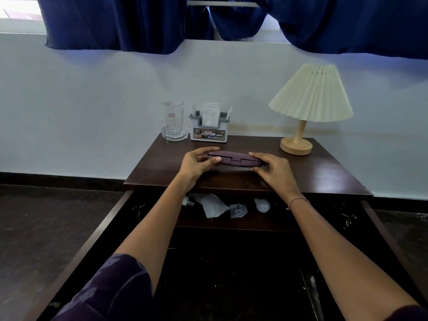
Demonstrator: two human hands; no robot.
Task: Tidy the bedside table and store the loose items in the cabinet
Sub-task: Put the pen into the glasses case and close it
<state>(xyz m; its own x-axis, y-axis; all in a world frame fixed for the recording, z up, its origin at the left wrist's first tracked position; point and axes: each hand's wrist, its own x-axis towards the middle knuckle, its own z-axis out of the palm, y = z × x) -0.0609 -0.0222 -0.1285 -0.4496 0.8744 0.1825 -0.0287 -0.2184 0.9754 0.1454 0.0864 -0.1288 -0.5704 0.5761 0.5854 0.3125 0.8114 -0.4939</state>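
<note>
A flat, dark purple case [235, 159] lies closed on the dark wooden bedside table [324, 177], near the middle of its top. My left hand [196, 164] grips the case's left end, fingers over the top and thumb on the front. My right hand [274, 169] grips its right end the same way. Below the table top the cabinet [111, 218] stands open, both doors swung out toward me. On its shelf lie crumpled paper [212, 205], a small foil-like piece [238, 210] and a white light bulb [262, 205].
At the table's back left stand a clear glass [173, 117] on a glass dish and a grey napkin holder [209, 129]. A cream pleated lamp [310, 96] on a wooden base occupies the back right. Blue curtains hang above the white wall.
</note>
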